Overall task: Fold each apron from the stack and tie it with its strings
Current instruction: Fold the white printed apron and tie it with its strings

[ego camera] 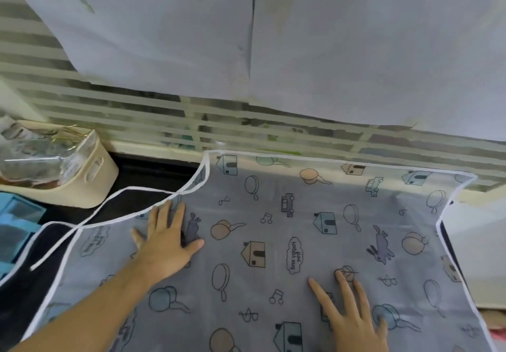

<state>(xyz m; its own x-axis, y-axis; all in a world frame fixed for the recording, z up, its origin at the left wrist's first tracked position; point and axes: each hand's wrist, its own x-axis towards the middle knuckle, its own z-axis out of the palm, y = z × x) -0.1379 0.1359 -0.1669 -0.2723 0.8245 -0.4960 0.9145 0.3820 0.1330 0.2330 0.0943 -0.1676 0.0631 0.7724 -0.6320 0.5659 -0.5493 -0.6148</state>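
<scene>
While apron (315, 214) lay spread unfolded on desk (153, 168), pressed flat by left hand (169, 239) and right hand (353, 313), both grips open, holding nothing; first fold judged next, strings (115, 209) untied.

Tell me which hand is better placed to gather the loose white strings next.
Probably the left hand: it lies flat on the apron beside the white strings; the right hand is flat, farther away.
</scene>
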